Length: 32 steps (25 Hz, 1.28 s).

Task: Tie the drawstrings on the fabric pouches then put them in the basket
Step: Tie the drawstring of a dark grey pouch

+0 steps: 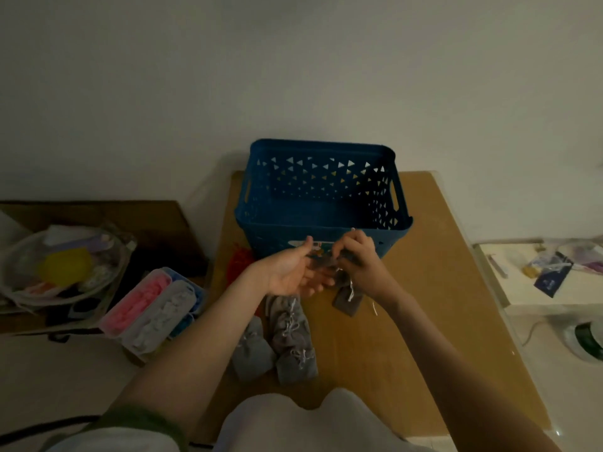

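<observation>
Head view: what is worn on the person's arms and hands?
Both forearms are bare; the left hand and right hand show no gloves, rings or watch. A dark green cuff edges a pale sleeve above the left elbow.

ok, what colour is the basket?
The basket is blue with triangular cut-outs, seen best in the head view.

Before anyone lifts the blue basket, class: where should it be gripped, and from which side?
Likely by the handle slots in the blue basket's short end walls, coming from left and right; it stands upright, so fingers hook through each slot.
</observation>
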Tool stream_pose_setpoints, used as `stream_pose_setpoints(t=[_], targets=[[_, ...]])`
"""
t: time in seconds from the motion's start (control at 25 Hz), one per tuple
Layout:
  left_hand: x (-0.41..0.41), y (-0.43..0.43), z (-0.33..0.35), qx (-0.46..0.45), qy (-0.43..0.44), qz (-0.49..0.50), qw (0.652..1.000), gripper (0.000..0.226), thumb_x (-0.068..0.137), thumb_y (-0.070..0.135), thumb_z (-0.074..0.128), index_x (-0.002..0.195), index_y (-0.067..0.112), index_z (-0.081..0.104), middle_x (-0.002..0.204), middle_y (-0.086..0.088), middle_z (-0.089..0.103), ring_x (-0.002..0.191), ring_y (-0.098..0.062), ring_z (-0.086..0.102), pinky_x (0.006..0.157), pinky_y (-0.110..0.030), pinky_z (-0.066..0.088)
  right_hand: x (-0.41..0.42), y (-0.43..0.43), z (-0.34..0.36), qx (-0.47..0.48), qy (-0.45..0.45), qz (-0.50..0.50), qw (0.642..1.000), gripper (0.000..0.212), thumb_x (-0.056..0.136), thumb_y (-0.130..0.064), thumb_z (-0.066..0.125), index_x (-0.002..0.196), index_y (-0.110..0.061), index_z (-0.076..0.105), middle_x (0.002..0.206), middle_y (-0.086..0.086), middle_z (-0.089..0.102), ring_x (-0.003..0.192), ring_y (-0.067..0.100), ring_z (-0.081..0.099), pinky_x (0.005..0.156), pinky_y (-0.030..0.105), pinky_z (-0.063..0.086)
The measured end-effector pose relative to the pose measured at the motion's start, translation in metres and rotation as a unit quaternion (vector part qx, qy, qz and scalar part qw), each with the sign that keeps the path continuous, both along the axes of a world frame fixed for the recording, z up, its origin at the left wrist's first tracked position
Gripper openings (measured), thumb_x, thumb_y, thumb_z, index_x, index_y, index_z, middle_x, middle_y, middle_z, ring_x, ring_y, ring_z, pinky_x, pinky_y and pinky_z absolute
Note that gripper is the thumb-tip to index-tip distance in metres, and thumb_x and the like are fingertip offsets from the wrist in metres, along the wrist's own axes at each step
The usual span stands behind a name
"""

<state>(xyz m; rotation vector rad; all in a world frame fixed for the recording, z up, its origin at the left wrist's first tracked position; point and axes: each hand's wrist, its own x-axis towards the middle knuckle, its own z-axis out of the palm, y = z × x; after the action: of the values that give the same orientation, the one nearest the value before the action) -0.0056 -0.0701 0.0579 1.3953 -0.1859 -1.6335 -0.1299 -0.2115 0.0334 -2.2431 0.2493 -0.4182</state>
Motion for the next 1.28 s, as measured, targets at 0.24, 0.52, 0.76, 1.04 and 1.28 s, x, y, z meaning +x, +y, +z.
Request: stream_pose_setpoints(t=[0.24, 0.52, 0.76, 1.04, 1.28], targets=[[0.014, -0.003, 0.039, -0.136, -0.17, 0.193, 0.957, 0.021, 0.096, 0.013, 0.053, 0.116, 0.008, 0.058, 0.093, -0.002, 0.065, 0.075, -0.009, 0.062, 0.057, -0.019, 0.046, 0.032, 0.01, 0.063, 0.305, -0.082, 0.004, 0.949, 0.034, 0.089, 0.007, 0.05, 0.118, -0.009, 0.047, 0.108, 0.013, 0.055, 0.094, 0.023, 0.06, 0.081, 0.034, 0.053], [0.013, -0.002, 0.059, -0.195, -0.262, 0.224, 0.918, 0.022, 0.095, 0.02, 0.055, 0.116, 0.024, 0.059, 0.108, -0.005, 0.066, 0.102, -0.021, 0.064, 0.084, -0.037, 0.054, 0.057, 0.016, 0.085, 0.375, -0.022, -0.038, 0.926, 0.014, 0.097, -0.013, 0.05, 0.103, -0.008, 0.062, 0.093, 0.009, 0.063, 0.086, 0.021, 0.061, 0.069, 0.025, 0.053], [0.012, -0.001, 0.063, -0.183, -0.283, 0.287, 0.897, 0.027, 0.099, 0.035, 0.047, 0.089, 0.025, 0.069, 0.087, 0.001, 0.067, 0.083, -0.014, 0.061, 0.075, -0.03, 0.049, 0.053, 0.012, 0.09, 0.305, 0.002, -0.008, 0.952, 0.019, 0.097, -0.01, 0.05, 0.097, -0.013, 0.069, 0.09, 0.009, 0.07, 0.082, 0.02, 0.066, 0.073, 0.029, 0.055], [0.013, 0.004, 0.068, -0.252, -0.147, 0.347, 0.892, 0.028, 0.101, 0.025, 0.041, 0.08, 0.015, 0.057, 0.065, 0.006, 0.06, 0.044, -0.003, 0.035, 0.044, -0.016, 0.028, 0.039, -0.003, 0.079, 0.261, 0.046, -0.082, 0.961, 0.037, 0.102, -0.017, 0.04, 0.069, -0.012, 0.055, 0.052, 0.002, 0.043, 0.043, 0.008, 0.037, 0.046, 0.02, 0.03], [0.006, -0.005, 0.072, -0.105, -0.305, 0.233, 0.918, 0.029, 0.102, 0.023, 0.039, 0.094, 0.021, 0.066, 0.061, 0.005, 0.039, 0.048, -0.005, 0.033, 0.047, -0.02, 0.03, 0.045, -0.005, 0.081, 0.076, 0.076, -0.097, 0.989, 0.017, 0.097, -0.017, 0.05, 0.088, -0.008, 0.06, 0.072, 0.003, 0.056, 0.063, 0.011, 0.049, 0.059, 0.023, 0.039]])
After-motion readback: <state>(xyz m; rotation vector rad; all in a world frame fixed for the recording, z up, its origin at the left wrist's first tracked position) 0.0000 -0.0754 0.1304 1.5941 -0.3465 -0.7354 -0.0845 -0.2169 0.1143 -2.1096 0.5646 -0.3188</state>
